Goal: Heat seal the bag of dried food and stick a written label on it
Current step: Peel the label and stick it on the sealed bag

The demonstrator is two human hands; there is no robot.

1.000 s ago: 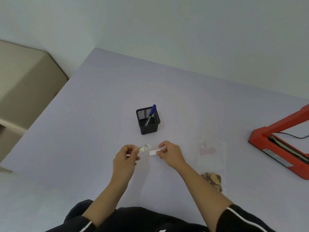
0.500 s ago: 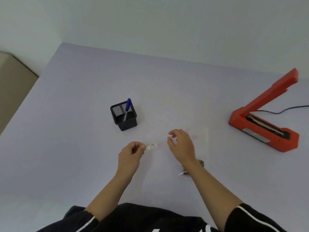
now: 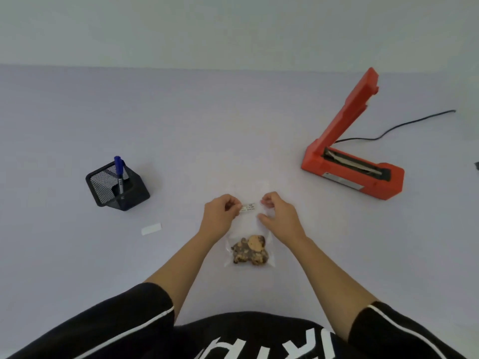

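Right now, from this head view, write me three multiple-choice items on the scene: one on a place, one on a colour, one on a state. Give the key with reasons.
1. Where does the white backing strip lie?
A. on the table left of the bag
B. inside the pen holder
C. on the heat sealer

2. What colour is the heat sealer?
A. blue
B. red-orange
C. green

3. How does the sealer's arm stand?
A. pressed down
B. raised open
C. taken off

Key: 1 A, the strip rests on the table between the mesh pen holder and the bag. 2 B, its body and arm are red-orange. 3 B, the arm tilts up and bares the sealing bar. The left hand pinches the label over the bag; the right hand is at the label's other end.
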